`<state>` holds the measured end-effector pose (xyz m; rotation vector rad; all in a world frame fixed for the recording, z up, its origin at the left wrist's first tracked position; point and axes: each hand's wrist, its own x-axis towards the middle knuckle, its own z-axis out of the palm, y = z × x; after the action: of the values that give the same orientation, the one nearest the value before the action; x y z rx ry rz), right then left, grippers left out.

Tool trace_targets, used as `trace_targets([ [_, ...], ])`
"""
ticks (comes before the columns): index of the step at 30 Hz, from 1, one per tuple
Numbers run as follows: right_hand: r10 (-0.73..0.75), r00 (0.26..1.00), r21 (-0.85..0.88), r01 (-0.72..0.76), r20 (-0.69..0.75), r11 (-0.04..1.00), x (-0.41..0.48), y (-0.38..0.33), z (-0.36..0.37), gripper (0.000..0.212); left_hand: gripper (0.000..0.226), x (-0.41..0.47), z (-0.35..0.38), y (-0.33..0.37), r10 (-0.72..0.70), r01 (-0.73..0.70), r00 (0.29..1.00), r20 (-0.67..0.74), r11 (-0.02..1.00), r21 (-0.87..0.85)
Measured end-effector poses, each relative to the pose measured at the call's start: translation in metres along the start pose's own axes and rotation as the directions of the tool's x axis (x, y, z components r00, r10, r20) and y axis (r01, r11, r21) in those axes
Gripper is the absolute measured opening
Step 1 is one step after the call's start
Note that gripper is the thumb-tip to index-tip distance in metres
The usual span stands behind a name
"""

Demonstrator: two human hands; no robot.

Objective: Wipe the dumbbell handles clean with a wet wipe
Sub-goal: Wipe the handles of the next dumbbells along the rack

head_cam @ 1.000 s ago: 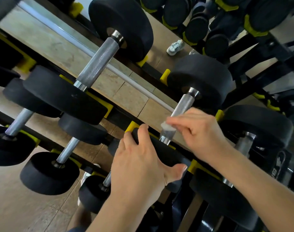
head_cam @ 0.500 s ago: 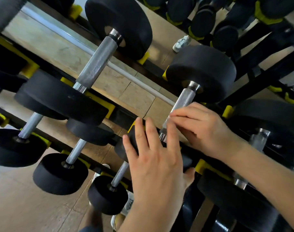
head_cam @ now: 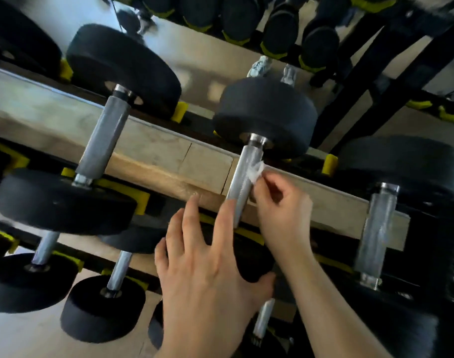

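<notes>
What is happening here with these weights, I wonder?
A person is cleaning gym weights on a rack. The right hand pinches a white wet wipe against the upper part of the middle dumbbell's metal handle. The left hand lies with spread fingers over that dumbbell's near black head. The neighbouring dumbbells sit in the rack, untouched.

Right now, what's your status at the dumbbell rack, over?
Right hand pinches wet wipe against middle dumbbell handle, far end. Left hand open, spread over near black head. No obstruction at the wipe.
</notes>
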<state>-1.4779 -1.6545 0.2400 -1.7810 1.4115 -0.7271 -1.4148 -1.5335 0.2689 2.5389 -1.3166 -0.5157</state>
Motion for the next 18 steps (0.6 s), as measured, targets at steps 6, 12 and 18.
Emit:
trace_targets([
  [6,0.046,0.999,0.15,-0.049,0.024,0.987,-0.004,-0.008,-0.011,0.022,0.108,0.0,0.0,-0.002,0.038,-0.039,0.999,0.014,0.998,0.041],
  [12,-0.055,0.998,0.061,0.056,-0.012,0.997,0.007,-0.006,-0.006,0.017,0.108,0.001,-0.001,-0.004,0.066,-0.068,0.997,0.034,0.997,0.035],
  [18,-0.07,0.997,0.058,0.068,0.033,0.996,0.006,-0.005,-0.014,0.018,0.108,0.001,-0.001,-0.007,0.08,-0.079,0.995,0.056,0.997,-0.019],
])
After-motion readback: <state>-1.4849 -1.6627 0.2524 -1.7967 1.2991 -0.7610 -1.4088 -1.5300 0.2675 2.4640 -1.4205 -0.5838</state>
